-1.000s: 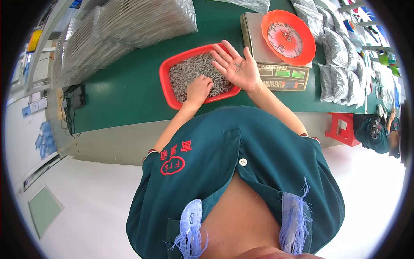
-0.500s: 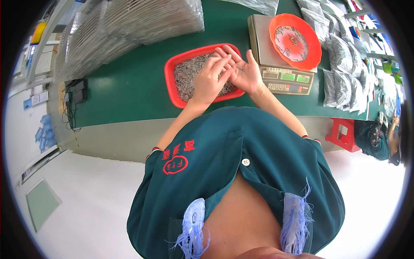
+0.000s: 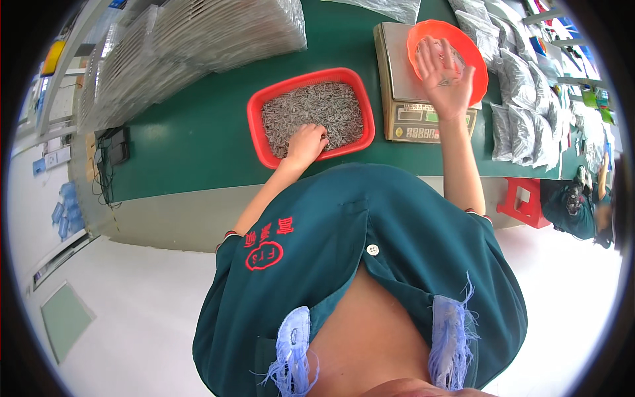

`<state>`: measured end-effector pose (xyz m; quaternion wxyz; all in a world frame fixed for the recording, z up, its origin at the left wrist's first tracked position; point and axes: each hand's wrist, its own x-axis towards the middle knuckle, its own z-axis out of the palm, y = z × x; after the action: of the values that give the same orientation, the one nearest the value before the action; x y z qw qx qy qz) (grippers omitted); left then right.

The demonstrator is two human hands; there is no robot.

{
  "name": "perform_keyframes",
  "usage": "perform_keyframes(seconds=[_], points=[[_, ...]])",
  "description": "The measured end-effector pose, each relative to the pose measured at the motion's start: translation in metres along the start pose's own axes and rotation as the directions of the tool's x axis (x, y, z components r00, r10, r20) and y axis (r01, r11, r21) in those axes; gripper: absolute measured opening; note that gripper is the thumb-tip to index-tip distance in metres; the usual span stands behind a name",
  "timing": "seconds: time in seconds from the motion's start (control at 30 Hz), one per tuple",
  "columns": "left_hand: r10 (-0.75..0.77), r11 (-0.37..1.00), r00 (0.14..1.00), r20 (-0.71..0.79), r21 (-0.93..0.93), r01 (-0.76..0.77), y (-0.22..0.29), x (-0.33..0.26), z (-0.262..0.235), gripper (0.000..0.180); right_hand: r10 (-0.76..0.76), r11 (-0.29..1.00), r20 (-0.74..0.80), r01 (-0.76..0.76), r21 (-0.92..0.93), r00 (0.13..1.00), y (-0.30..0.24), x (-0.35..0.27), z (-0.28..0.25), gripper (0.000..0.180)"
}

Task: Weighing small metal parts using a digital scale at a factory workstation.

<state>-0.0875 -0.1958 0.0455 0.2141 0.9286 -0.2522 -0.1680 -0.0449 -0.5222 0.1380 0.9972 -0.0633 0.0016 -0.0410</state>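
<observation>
A red plastic basket (image 3: 254,135) on the green table is filled with many small, thin grey metal pieces (image 3: 317,109), pin- or screw-like. Over its near part is my left hand (image 3: 305,143), fingers curled down against the pieces; what lies within them is hidden. My right hand (image 3: 447,89) is palm up with its fingers spread, in front of an orange bowl (image 3: 480,69). A few of the metal pieces rest on that palm. The bowl stands on a weighing scale (image 3: 395,86) and is partly covered by the hand; more pieces show inside it.
Stacked clear plastic trays (image 3: 231,33) stand at the far left. Filled clear bags (image 3: 519,86) are piled right of the scale. A black device with cables (image 3: 118,145) is at the table's left end. A red stool (image 3: 522,202) and another person (image 3: 572,208) are at right.
My hands have parted. The right one has moved right, from above the basket to the orange bowl, and the left one has come down to the metal pieces, its fingers curling.
</observation>
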Motion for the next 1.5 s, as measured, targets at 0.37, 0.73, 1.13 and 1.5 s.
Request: perform_keyframes(seconds=[0.37, 0.73, 1.13, 1.5], points=[[-0.075, 0.985, 0.98, -0.186, -0.166, 0.044, 0.004, 0.009, -0.04, 0.014, -0.493, -0.185, 0.176, 0.095, -0.978, 0.852, -0.019, 0.008, 0.019, 0.075], [0.135, 0.937, 0.893, -0.43, -0.237, -0.256, 0.069, 0.017, -0.09, 0.019, 0.619, 0.782, -0.18, -0.582, 0.222, 0.764, 0.151, -0.03, -0.01, 0.073], [0.082, 0.97, 0.85, -0.52, -0.154, -0.188, 0.064, 0.018, -0.106, 0.012, 0.625, 0.699, 0.102, -0.613, 0.369, 0.774, 0.148, -0.033, -0.006, 0.067], [-0.112, 0.978, 0.872, -0.476, -0.208, 0.012, 0.009, 0.021, -0.077, 0.021, 0.485, 0.845, -0.075, -0.445, 0.296, 0.871, 0.117, -0.029, -0.004, 0.065]])
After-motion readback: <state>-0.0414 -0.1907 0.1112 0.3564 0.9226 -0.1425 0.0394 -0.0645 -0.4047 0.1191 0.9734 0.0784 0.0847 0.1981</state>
